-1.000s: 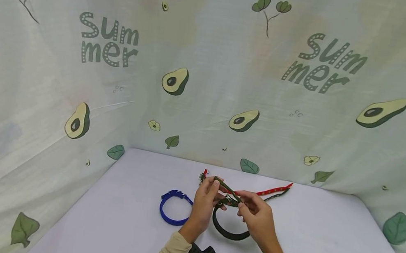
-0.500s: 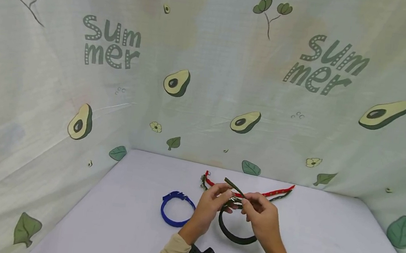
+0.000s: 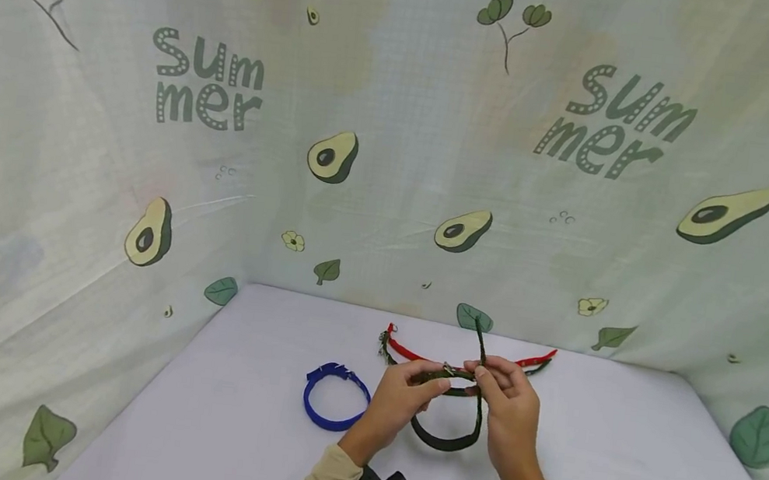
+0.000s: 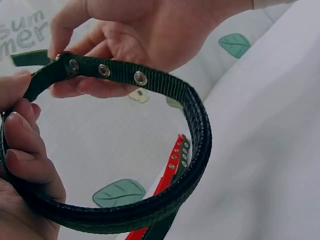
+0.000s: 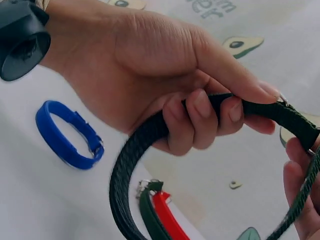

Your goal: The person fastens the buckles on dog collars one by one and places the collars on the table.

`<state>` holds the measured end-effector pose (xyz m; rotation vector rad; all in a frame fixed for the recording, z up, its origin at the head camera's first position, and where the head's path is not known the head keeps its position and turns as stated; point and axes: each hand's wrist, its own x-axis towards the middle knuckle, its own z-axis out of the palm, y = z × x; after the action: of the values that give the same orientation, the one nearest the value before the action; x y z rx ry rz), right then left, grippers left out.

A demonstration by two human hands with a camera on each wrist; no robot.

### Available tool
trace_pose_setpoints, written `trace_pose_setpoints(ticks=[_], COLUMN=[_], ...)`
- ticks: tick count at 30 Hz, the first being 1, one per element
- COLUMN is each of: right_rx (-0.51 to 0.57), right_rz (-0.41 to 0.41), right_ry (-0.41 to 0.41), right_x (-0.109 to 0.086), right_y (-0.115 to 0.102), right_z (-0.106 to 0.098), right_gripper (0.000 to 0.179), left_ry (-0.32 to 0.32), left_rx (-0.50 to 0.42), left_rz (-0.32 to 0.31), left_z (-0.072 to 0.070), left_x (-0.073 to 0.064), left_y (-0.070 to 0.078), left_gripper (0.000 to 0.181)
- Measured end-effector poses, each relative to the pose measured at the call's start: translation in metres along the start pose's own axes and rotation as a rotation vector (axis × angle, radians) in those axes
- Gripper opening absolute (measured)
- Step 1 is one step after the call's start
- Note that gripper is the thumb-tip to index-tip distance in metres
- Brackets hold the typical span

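Observation:
Both hands hold a dark green dog collar with a padded dark lining, its loop hanging below them. My left hand pinches the collar near its buckle; in the right wrist view its fingers curl under the strap and the thumb presses on top. My right hand pinches the strap opposite, and the strap's free end sticks up above its fingers. Metal eyelets line the strap in the left wrist view, beside the fingers of the right hand.
A blue collar, closed into a ring, lies on the white table left of the hands. Behind them, a red collar and a green collar lie side by side. A printed cloth hangs around the table.
The strap's free end has swung from leaning left to standing upright over the right hand. My left hand has let go of that end and now holds the collar by the buckle.

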<state>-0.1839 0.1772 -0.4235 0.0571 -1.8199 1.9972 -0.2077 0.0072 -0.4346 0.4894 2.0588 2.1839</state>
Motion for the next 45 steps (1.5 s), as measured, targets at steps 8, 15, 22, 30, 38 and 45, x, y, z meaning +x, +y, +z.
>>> trace_pose_setpoints(ticks=[8,15,22,30,38,45], right_rx=[-0.102,-0.153,-0.12,-0.116,-0.096,-0.166], right_rz=[-0.085,-0.158,-0.156,-0.178,-0.135,-0.104], right_ry=[0.014,-0.027,-0.1,-0.141,-0.163,-0.167], right_x=[0.004,0.005,0.002,-0.001,0.001,-0.001], right_y=[0.001,0.001,0.002,-0.006,-0.006,-0.004], right_z=[-0.009,-0.013,-0.008,-0.008,-0.005,-0.006], right_gripper=[0.045,0.058,0.056,0.052,0.05,0.04], left_ry=[-0.009,-0.012,-0.001,0.014,0.068,0.09], left_rx=[0.039,0.017,0.073,0.114,0.139,0.139], left_rz=[0.043,0.021,0.039,0.098,0.048,0.071], left_z=[-0.01,-0.012,-0.011,-0.008,-0.008,-0.006], left_x=[0.004,0.007,0.004,0.003,0.006,0.005], left_y=[-0.004,-0.006,-0.005,-0.001,-0.003,-0.005], left_gripper=[0.03,0.032,0.033,0.03,0.03,0.027])
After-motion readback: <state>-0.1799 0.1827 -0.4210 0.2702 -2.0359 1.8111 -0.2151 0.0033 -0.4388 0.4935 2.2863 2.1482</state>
